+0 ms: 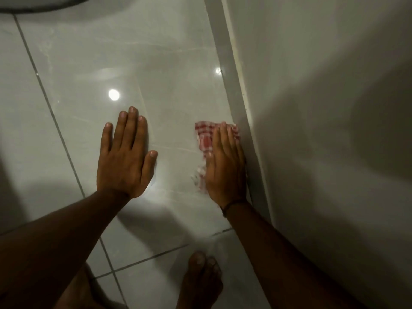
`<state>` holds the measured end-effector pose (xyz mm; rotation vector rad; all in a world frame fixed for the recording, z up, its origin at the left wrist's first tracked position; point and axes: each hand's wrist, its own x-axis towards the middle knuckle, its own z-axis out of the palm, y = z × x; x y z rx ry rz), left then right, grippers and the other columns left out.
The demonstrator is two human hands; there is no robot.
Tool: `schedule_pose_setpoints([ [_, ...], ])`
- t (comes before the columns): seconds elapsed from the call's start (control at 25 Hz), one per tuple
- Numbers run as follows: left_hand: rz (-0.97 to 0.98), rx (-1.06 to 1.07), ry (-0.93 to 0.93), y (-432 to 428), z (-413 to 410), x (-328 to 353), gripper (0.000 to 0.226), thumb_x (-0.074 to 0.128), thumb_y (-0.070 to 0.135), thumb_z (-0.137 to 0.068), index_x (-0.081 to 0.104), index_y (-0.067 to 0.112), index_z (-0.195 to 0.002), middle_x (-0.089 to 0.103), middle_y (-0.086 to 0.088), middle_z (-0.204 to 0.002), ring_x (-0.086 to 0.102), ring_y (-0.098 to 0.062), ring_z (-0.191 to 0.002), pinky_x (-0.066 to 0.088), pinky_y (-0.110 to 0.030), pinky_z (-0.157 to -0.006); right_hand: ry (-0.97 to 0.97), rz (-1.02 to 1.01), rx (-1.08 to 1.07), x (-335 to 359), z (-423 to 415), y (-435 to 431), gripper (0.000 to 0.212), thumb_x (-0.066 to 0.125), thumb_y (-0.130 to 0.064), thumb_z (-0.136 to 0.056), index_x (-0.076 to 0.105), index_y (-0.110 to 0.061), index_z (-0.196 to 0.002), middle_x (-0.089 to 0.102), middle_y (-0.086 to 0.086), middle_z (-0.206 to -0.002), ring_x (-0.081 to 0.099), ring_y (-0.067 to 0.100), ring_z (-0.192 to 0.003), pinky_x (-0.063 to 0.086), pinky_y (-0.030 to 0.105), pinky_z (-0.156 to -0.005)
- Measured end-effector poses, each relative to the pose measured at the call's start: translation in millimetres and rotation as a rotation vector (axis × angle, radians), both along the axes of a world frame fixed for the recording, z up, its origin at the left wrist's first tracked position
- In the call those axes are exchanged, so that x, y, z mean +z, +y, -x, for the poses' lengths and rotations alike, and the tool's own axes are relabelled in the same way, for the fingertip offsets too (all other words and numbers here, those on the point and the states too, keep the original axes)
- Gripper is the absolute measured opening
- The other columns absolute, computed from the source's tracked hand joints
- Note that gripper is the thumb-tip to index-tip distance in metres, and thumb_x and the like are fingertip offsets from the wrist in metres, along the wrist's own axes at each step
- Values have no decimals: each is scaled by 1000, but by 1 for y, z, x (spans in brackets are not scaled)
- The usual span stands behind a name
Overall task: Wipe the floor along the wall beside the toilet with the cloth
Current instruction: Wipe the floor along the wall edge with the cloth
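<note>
I see the fingers [225,139] of my right hand [225,170] stretched flat and close together, not curled around anything; they only press the cloth [206,136] down on the floor [174,74]. This cloth, red and white checked, lies under the palm, and its free corner comes out past the fingertips and on the side away from the wall [323,130]. The outer edge of the hand is touching the grey skirting strip [231,85] at the foot of the wall. I judge the cloth to be light, thin and soft, so it will fold or bunch when pushed; a flat palm on its middle should hold it better than a pinch at a corner. The tiles are glossy, so I expect that it slides easily. My left hand [126,157] rests flat and empty on the floor, fingers spread a little, well apart from the wall, probably as support. A bare foot [200,279] stands nearer to me, near the wall.
</note>
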<state>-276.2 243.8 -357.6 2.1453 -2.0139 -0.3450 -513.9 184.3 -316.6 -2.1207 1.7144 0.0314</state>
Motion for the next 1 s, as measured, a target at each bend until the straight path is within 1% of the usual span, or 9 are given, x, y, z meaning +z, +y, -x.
schedule_pose_setpoints([
  [0.08, 0, -6, -2, 0, -1, 0, 79, 29, 44, -108, 14, 1, -173, 8, -22, -183, 6, -37, -171, 12, -61, -137, 41, -32, 32, 9, 28, 45, 75, 45, -46, -103, 24, -3, -162, 21, 18, -171, 16, 35, -160, 18, 47, -132],
  [0.16, -1, -4, -5, 1, -2, 1, 79, 30, 44, -108, 14, 1, -173, 9, -22, -183, 6, -36, -171, 12, -62, -137, 64, -27, 24, 11, 54, 88, 64, 25, -41, -110, 31, -1, -159, 21, 17, -169, 24, 39, -158, 18, 45, -130],
  [0.28, 13, -2, -10, 0, -1, 0, 79, 30, 43, -108, 15, 1, -173, 10, -23, -183, 7, -36, -171, 13, -62, -136, 121, -42, 51, 4, 60, 97, 67, 43, -25, -99, 29, -1, -160, 22, 18, -170, 25, 37, -158, 20, 48, -128],
  [0.36, 25, -7, -20, 1, -1, 0, 78, 30, 43, -109, 16, 0, -172, 11, -23, -183, 8, -37, -171, 14, -63, -136, 105, -28, 101, 2, 45, 67, 80, 58, -27, -91, 28, -1, -160, 25, 22, -170, 21, 38, -159, 22, 51, -129],
  [0.44, 29, -8, -28, 1, -1, -1, 78, 30, 43, -109, 16, 0, -172, 12, -24, -182, 9, -38, -171, 15, -63, -136, 46, 13, 132, -1, 13, 10, 82, 62, -30, -90, 30, -1, -160, 30, 23, -168, 24, 39, -158, 22, 53, -130],
  [0.56, 8, -7, -21, 1, -1, 1, 78, 29, 44, -109, 14, 1, -173, 10, -23, -183, 7, -36, -171, 12, -61, -137, 6, 15, 113, -2, -47, -93, 81, 46, -45, -97, 22, -4, -162, 23, 20, -171, 19, 35, -160, 7, 46, -130],
  [0.68, -26, 6, -16, 0, -1, 2, 79, 30, 44, -109, 14, 2, -173, 8, -21, -184, 4, -35, -172, 8, -58, -138, 51, 74, 127, -11, -65, -118, 77, 34, -51, -105, 14, -8, -164, 15, 16, -174, 12, 30, -162, 1, 43, -131],
  [0.84, -22, 14, -14, 1, 0, 3, 78, 28, 44, -109, 15, 2, -173, 9, -21, -183, 5, -34, -172, 11, -59, -137, 69, 106, 146, -4, -13, -29, 72, 36, -49, -106, 19, -10, -165, 19, 14, -174, 12, 31, -162, 14, 50, -132],
  [1.0, -20, 10, -18, 1, 0, 3, 77, 28, 44, -109, 16, 2, -173, 9, -21, -183, 6, -35, -172, 12, -61, -137, 119, 8, 191, 5, 72, 102, 71, 51, -38, -102, 32, -3, -160, 25, 21, -170, 21, 40, -159, 27, 60, -124],
])
